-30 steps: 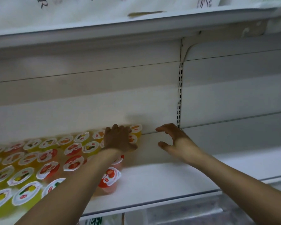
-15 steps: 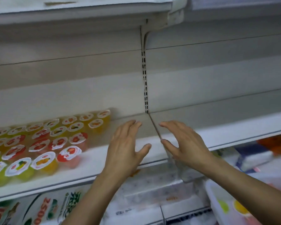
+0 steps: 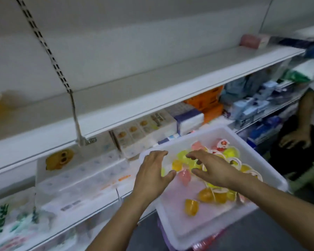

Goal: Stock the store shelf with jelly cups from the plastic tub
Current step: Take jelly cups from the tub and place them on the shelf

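Both hands hover over the white tub (image 3: pixel 272 175) at four o'clock, left hand (image 3: pixel 152 175) and right hand (image 3: pixel 215 169) spread wide, holding nothing. Jelly cups (image 3: pixel 191 207) lie loose inside. Boxes (image 3: pixel 145 132) crowd the lower shelf at twelve; another person's hand (image 3: pixel 293 141) rests at three.

Translucent white plastic tub (image 3: pixel 272 175), glossy translucent jelly cups (image 3: pixel 191 207), smooth matt white shelf (image 3: pixel 170 100), cardboard boxes (image 3: pixel 147 131).

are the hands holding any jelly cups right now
Nothing is held. The left hand and right hand hover open, fingers spread, over the jelly cups in the white plastic tub.
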Action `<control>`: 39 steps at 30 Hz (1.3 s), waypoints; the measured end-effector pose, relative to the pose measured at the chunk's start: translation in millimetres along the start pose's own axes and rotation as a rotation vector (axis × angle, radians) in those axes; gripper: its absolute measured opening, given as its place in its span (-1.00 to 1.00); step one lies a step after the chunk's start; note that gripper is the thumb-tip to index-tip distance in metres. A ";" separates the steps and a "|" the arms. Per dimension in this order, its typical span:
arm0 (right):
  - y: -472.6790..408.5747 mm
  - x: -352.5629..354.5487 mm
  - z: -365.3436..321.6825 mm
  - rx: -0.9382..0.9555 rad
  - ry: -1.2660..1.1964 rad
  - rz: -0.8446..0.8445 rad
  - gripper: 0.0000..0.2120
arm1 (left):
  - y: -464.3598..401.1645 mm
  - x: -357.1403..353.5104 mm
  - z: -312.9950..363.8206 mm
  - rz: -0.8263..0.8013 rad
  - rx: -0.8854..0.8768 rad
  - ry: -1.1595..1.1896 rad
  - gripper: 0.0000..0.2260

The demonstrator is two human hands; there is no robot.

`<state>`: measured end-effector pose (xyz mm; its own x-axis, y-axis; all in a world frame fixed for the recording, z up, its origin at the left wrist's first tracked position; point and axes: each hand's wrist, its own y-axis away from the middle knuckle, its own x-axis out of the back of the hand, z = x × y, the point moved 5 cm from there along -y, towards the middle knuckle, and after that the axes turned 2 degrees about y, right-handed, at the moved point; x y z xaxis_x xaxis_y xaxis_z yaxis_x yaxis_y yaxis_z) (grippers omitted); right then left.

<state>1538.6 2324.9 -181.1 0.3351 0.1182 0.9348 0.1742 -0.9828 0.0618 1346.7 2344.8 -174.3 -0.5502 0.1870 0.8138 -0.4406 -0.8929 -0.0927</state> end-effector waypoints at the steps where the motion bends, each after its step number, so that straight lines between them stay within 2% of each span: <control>1: 9.5 -8.7 17.1 -0.032 0.017 -0.061 -0.54 | -0.1 -19.3 3.7 -0.044 0.033 0.035 -0.46; 6: 32.2 -49.6 63.3 -0.086 0.206 -0.290 -0.52 | -0.2 -97.5 6.4 -0.269 0.193 0.073 -0.45; 10: 24.0 -81.4 70.3 0.006 0.479 -0.366 -0.53 | -0.5 -140.3 -2.2 -0.428 0.325 -0.148 -0.41; 13: 20.3 -100.9 72.9 0.059 0.634 -0.429 -0.59 | 3.8 -167.7 -5.4 -0.538 0.399 -0.195 -0.37; 17: 21.3 -119.5 75.7 0.083 0.760 -0.448 -0.67 | 8.5 -191.2 -4.4 -0.575 0.423 -0.184 -0.39; 20: 21.3 -121.3 75.7 0.065 0.738 -0.419 -0.67 | 9.0 -199.2 -6.1 -0.561 0.425 -0.125 -0.46; 25: 21.8 -106.1 76.6 -0.052 0.530 -0.336 -0.58 | 5.3 -177.4 -7.6 -0.466 0.415 -0.071 -0.52; 31: 15.7 -54.5 46.1 -0.133 0.193 -0.097 -0.45 | 5.3 -92.7 -6.8 -0.188 0.435 0.086 -0.50; 34: 8.9 -25.8 14.7 -0.114 0.001 -0.003 -0.53 | 16.2 -42.3 -9.7 -0.044 0.453 0.125 -0.50; 39: -20.1 17.5 -54.4 -0.007 -0.263 0.058 -0.64 | 38.3 44.2 -21.4 0.176 0.465 0.147 -0.45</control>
<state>1490.7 2339.0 -147.0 0.5737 0.0939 0.8137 0.1420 -0.9898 0.0141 1290.3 2327.7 -154.1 -0.6961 0.0432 0.7166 0.0112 -0.9974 0.0711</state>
